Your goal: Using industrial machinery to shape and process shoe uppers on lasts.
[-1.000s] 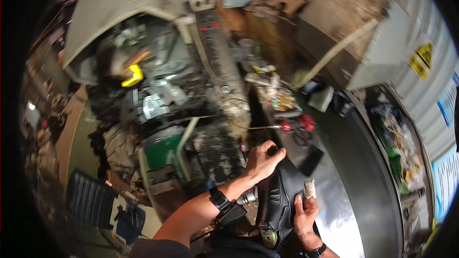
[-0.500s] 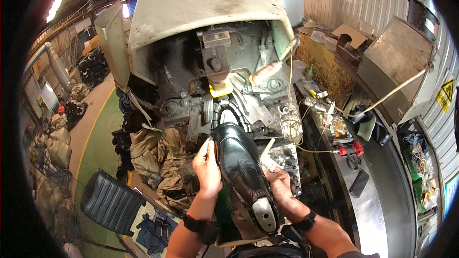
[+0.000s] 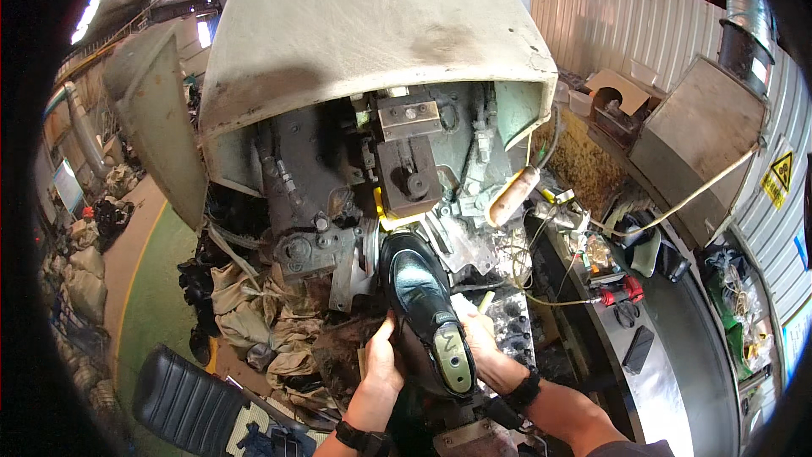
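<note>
A black leather shoe upper (image 3: 414, 275) sits on a last (image 3: 451, 347) with its toe pointing away from me, under the machine's clamp block (image 3: 408, 178). Against the left side near the heel, my left hand (image 3: 381, 364) is closed on the shoe, thumb uppermost, its other fingers partly hidden. My right hand (image 3: 480, 340) grips the heel from the right. Beside its fingers shows a pale, stick-like piece (image 3: 485, 301); whether the hand holds it is unclear. A yellow part (image 3: 396, 221) of the machine lies just above the toe.
A large pale hood (image 3: 381, 42) overhangs the machine. A worn handle (image 3: 513, 195) hangs on its right. Crumpled cloth (image 3: 245, 309) and a black padded chair (image 3: 186, 402) are on the left. A metal bench with a red tool (image 3: 622, 290) and a black phone-like object (image 3: 638, 349) stands right.
The view has shifted upward and nearer the machine. The shoe's toe is now close under the yellow part, covering the curved plates seen before. My left hand has slid back toward the heel.
</note>
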`<control>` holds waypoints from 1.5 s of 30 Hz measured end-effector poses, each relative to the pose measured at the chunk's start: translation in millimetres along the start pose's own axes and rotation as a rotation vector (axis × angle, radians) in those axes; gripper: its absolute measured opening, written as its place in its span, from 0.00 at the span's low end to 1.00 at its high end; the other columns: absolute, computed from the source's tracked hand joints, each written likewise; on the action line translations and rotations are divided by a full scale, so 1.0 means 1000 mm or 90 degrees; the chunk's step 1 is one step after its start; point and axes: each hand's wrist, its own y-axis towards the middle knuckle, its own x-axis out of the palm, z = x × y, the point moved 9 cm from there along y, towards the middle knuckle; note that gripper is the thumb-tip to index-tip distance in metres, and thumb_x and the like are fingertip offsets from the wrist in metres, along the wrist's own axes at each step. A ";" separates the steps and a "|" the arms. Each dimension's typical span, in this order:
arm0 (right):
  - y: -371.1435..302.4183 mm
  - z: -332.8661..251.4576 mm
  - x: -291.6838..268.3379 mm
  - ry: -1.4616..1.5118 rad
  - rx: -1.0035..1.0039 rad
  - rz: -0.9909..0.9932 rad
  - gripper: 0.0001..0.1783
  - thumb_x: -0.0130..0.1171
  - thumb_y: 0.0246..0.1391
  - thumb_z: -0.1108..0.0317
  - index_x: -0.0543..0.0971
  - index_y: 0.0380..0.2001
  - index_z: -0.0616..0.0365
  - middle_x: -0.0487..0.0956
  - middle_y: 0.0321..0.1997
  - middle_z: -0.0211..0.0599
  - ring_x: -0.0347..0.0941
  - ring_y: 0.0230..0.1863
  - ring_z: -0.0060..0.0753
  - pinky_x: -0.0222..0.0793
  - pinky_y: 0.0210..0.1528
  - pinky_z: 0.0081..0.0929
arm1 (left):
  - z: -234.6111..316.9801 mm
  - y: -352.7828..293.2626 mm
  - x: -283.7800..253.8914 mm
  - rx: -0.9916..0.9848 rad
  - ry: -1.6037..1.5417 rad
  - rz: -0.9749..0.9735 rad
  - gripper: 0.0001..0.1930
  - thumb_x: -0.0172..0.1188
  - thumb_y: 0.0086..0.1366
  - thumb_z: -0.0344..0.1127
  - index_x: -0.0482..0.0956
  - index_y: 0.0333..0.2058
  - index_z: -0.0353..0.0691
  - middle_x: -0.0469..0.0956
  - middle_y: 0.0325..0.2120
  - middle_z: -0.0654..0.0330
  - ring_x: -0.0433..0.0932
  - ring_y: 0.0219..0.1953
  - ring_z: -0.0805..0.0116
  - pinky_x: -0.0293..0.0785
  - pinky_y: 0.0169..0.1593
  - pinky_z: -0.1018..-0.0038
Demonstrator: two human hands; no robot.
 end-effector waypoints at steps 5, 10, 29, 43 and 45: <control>0.010 0.003 0.010 -0.026 0.023 -0.020 0.06 0.58 0.64 0.68 0.83 0.36 0.54 0.80 0.30 0.26 0.75 0.26 0.20 0.73 0.27 0.23 | 0.002 0.014 -0.004 0.005 -0.039 0.029 0.20 0.54 0.73 0.45 0.78 0.53 0.36 0.80 0.52 0.56 0.77 0.52 0.58 0.70 0.60 0.63; 0.039 0.019 -0.013 -0.001 0.045 -0.025 0.05 0.61 0.57 0.77 0.80 0.37 0.62 0.82 0.33 0.34 0.80 0.28 0.27 0.80 0.30 0.29 | 0.010 0.001 -0.009 0.133 0.098 0.226 0.17 0.55 0.74 0.43 0.80 0.48 0.35 0.81 0.43 0.58 0.77 0.44 0.64 0.73 0.52 0.67; 0.047 0.029 0.000 0.098 0.101 -0.077 0.13 0.64 0.61 0.68 0.78 0.46 0.63 0.84 0.39 0.40 0.83 0.34 0.35 0.84 0.35 0.35 | 0.004 0.030 -0.032 0.301 0.104 0.175 0.17 0.55 0.74 0.44 0.82 0.41 0.35 0.80 0.34 0.66 0.76 0.33 0.75 0.73 0.38 0.76; 0.038 -0.084 -0.195 -0.281 0.003 0.055 0.20 0.62 0.62 0.63 0.72 0.50 0.66 0.81 0.34 0.42 0.81 0.34 0.36 0.81 0.41 0.35 | 0.083 -0.045 -0.265 0.537 0.780 0.344 0.30 0.50 0.73 0.40 0.57 0.67 0.31 0.58 0.68 0.46 0.60 0.68 0.53 0.55 0.69 0.61; 0.026 -0.093 -0.241 -0.270 -0.004 0.122 0.20 0.62 0.61 0.63 0.72 0.50 0.65 0.81 0.34 0.43 0.81 0.32 0.37 0.80 0.39 0.35 | 0.060 -0.031 -0.280 0.479 0.818 0.262 0.33 0.52 0.72 0.46 0.55 0.68 0.31 0.54 0.70 0.45 0.54 0.71 0.50 0.51 0.71 0.59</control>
